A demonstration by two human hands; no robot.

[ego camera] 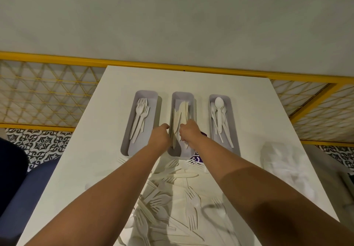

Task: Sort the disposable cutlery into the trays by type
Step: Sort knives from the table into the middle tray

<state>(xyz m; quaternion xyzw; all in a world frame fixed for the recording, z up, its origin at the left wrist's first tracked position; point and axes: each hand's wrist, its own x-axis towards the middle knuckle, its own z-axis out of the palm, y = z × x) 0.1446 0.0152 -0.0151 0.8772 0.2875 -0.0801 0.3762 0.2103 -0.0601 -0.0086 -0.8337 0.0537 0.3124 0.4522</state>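
**Settle the knives flat in the middle tray**

Pinching a few knives (183,111) by the handles in the curled fingers of the right hand (189,133), low over the near half of the middle tray (182,94). Curling the left hand (160,135) against that tray's 9 o'clock wall; cannot tell whether gripping the rim or a handle.

Steady the tray with the left hand. Lower the handles toward 6 o'clock and the blades toward 12, in line with those already lying there. Release only once everything rests flat, so nothing rides up over the wall or springs out.

Mind the purple scrap (197,158) at the tray's 5 o'clock corner, apparently tucked beneath it and likely to make it rock under pressure.

Leave alone the fork tray (126,142) at 9 o'clock and the spoon tray (233,125) at 3 o'clock, each holding only its own kind.

Then reach back to 6 o'clock for the loose heap (182,207) on the worktop (268,111): mostly forks by the look, so judged well short of finished. Ignore the crumpled clear bag (283,166) at 4 o'clock.
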